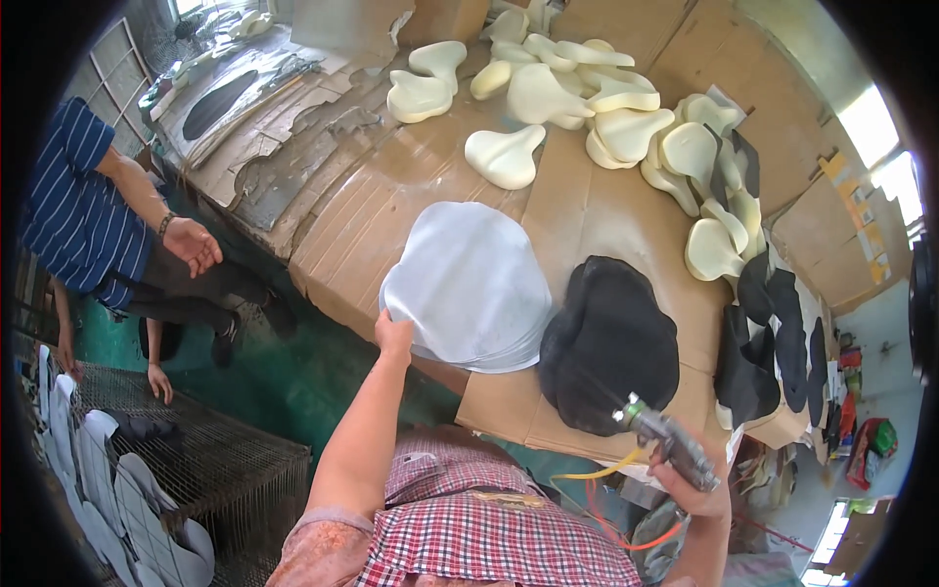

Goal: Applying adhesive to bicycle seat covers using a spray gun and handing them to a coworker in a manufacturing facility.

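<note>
My left hand (394, 335) pinches the left edge of a light grey rounded fabric piece (474, 284), which lies on a cardboard-covered table. Below its lower right edge more fabric layers show. My right hand (696, 487) is closed round a metal spray gun (670, 445) with yellow and orange hoses (602, 473). The gun's nozzle is over the lower edge of a stack of black fabric pieces (616, 342), which lies just right of the grey one. Whether any spray comes out, I cannot make out.
Cream foam bicycle saddle pads (548, 93) are heaped at the back and right; one pad (506, 157) lies apart. More black pieces (748, 362) stand at the right edge. On the left are a person in a striped shirt (73, 210) and a wire rack (225, 440) beside grey pieces.
</note>
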